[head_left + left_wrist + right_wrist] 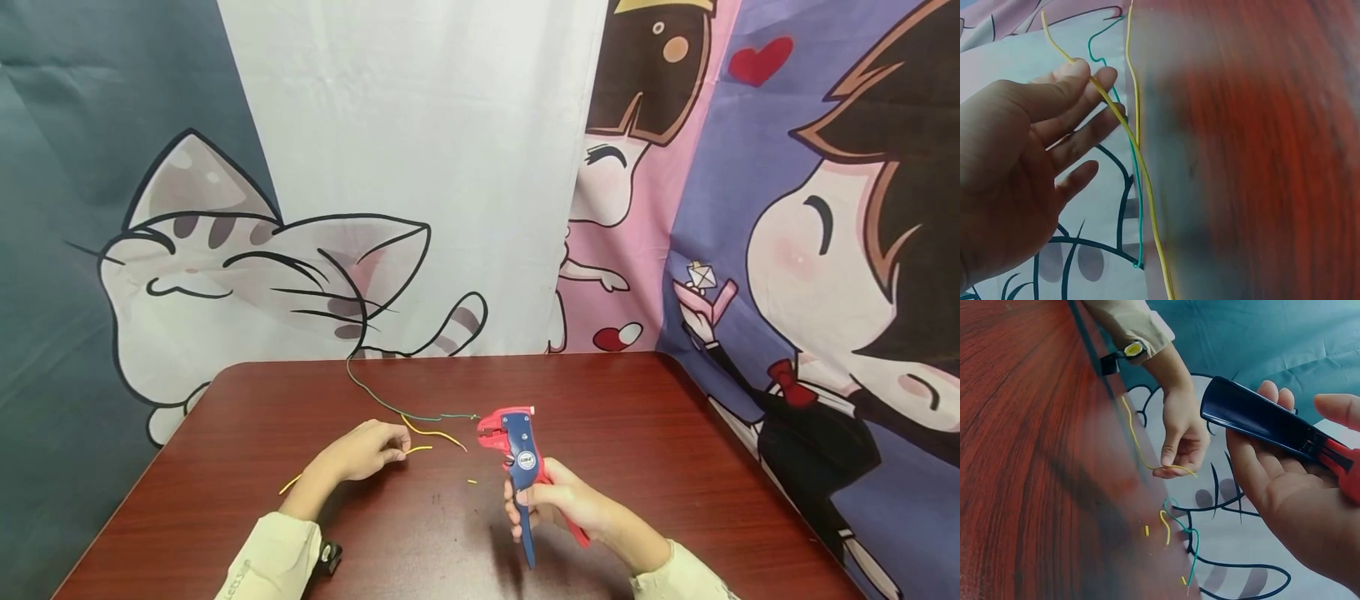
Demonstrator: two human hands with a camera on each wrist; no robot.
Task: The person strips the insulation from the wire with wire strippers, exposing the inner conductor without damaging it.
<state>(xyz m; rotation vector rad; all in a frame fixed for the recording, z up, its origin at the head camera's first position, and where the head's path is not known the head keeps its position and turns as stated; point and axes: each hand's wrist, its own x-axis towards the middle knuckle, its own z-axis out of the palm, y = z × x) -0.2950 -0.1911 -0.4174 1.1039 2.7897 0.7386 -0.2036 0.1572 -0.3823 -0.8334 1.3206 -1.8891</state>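
Between thumb and index fingertip, my left hand pinches a yellow wire; one end pokes past the fingertips and the rest trails back under the wrist. My right hand holds a red and blue wire stripper upright by its handles, the red head at the top and the thumb over the blue handle. The stripper's head is right of the left hand, apart from the held wire. Beyond the left hand, a second yellow wire and a thin green wire lie on the table.
Short yellow bits lie on the brown wooden table, between the hands and near the green wire's end. A printed cartoon curtain hangs behind the table. A black device sits at the left wrist.
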